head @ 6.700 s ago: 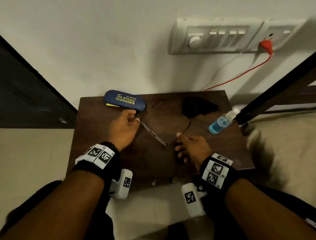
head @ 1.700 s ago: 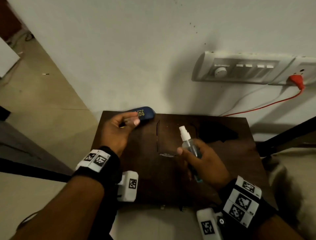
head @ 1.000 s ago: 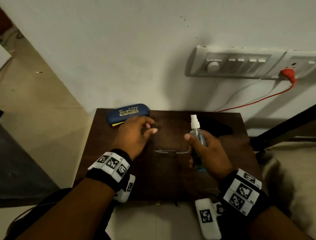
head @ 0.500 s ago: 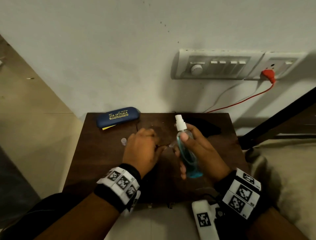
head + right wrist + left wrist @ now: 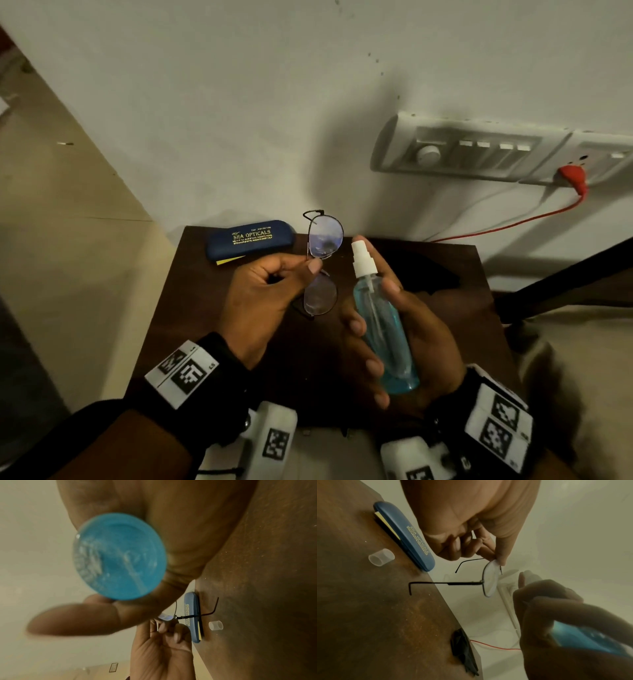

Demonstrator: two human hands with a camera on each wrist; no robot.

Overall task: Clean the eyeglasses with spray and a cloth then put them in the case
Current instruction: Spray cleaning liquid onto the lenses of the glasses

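My left hand pinches the thin black-framed eyeglasses near the bridge and holds them upright above the dark wooden table, temples unfolded. My right hand grips the clear spray bottle of blue liquid, with the index finger behind its white nozzle, which sits just right of the upper lens. The bottle's blue base fills the right wrist view. The blue case lies closed at the table's back left. A black cloth lies at the back right.
The bottle's clear cap lies on the table beside the case. A white switch panel with a red plug and cord is on the wall behind. A dark furniture frame stands to the right.
My left hand has picked the eyeglasses up off the table and raised them upright. My right hand has brought the spray bottle's nozzle up beside the lens.
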